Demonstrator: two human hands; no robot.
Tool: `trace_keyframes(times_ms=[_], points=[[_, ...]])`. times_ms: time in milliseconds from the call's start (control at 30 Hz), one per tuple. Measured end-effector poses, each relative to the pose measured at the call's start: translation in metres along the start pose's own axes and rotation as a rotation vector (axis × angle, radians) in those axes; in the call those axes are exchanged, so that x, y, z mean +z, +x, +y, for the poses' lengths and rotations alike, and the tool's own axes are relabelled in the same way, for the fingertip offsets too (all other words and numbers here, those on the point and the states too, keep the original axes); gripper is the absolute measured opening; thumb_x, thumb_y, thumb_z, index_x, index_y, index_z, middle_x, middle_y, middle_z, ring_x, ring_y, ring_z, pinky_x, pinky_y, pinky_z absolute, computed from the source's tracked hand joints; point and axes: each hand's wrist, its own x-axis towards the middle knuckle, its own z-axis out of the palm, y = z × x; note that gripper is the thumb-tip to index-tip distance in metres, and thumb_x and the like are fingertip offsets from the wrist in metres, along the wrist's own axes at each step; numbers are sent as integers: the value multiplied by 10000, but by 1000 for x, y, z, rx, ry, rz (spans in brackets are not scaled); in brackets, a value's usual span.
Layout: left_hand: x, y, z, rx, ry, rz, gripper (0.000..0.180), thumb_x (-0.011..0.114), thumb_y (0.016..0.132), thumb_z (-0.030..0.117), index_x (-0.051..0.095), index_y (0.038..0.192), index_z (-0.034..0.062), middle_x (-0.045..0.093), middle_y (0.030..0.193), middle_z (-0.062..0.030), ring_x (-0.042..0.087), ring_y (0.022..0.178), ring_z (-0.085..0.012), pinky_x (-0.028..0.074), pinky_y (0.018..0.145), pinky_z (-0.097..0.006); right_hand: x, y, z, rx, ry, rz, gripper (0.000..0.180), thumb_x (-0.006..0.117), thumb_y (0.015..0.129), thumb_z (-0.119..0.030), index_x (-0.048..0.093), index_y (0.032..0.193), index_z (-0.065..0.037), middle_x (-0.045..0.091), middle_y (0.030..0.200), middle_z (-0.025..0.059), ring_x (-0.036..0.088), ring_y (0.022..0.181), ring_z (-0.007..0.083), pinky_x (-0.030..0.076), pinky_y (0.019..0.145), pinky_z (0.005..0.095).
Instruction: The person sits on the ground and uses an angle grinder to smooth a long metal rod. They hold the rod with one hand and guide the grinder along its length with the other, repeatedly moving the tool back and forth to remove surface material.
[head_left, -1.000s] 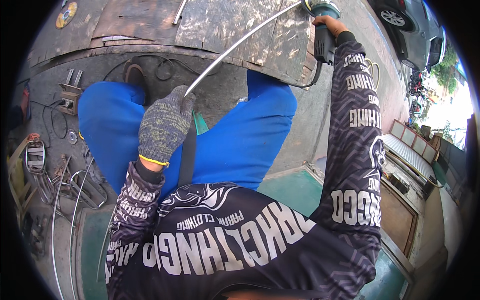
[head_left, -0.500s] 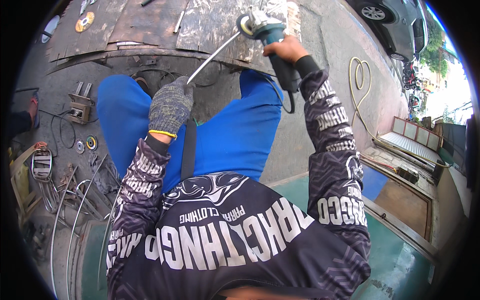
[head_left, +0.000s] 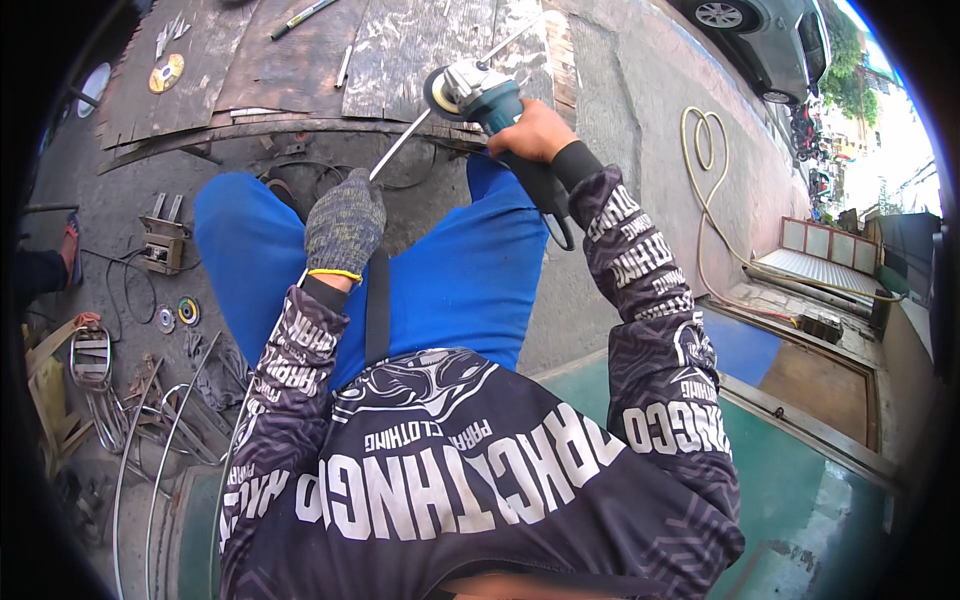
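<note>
1. I have the metal rod (head_left: pixel 400 147) slanting from the left hand toward the far right; it passes beneath the grinder's head and shows again beyond it, over the table (head_left: pixel 270 78).
2. My left hand (head_left: pixel 345 225), in a grey knit glove with a yellow cuff, has its fingers clamped on the rod.
3. My right hand (head_left: pixel 537 131) is bare, fingers wrapped around the teal-and-black body of the angle grinder (head_left: pixel 495 108).
4. The grinder's disc (head_left: pixel 436 95) lies over the rod; I cannot tell whether they touch.
5. Farther left on the worn wooden table I see a loose yellowish disc (head_left: pixel 158 80), and right of it a dark pen-like stick (head_left: pixel 303 20) and a short metal strip (head_left: pixel 344 66).
6. Nearer, blue trousers (head_left: pixel 460 270) cover two spread knees below the table's edge.
7. Left on the floor sit a metal block with two prongs (head_left: pixel 163 252) and, nearer, bent metal tubes (head_left: pixel 165 480).
8. Off to the right lies a pale hose (head_left: pixel 704 206); a grey car (head_left: pixel 775 40) stands at the far right.
</note>
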Motion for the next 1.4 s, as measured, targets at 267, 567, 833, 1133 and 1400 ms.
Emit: trace_keyframes(times_ms=[267,567,833,1133,1400], points=[[-13,-1,10,-1,12,34,292,583,964,332,640,950,46,668,751,-190,672,720,-379,537,646,-495,-53,77,45,100,-19,84,603,834,578,-352,721,969,93,721,998,232,714,920,316,562,812,360],[-26,-1,31,-6,37,52,255,611,964,268,690,1041,39,683,760,-171,673,685,-350,533,614,-445,-116,195,115,195,71,196,525,811,627,-427,736,906,12,712,883,190,696,657,280,562,619,372],[-27,10,33,-58,20,53,227,630,956,263,698,1031,60,680,749,-155,677,663,-334,533,589,-428,-142,283,156,253,257,109,428,759,662,-452,734,920,-112,692,832,117,640,579,227,539,575,369],[-26,-2,31,32,46,132,236,623,953,269,677,1004,45,655,742,-155,659,645,-335,523,573,-437,-137,243,135,166,101,148,460,777,627,-466,741,889,-89,706,878,145,676,653,256,547,624,373],[-24,-9,15,-1,28,18,287,596,949,284,661,1063,28,694,839,-209,684,782,-380,543,705,-481,-88,145,59,60,-155,143,603,789,575,-530,761,904,-26,723,978,211,707,782,324,563,747,378]])
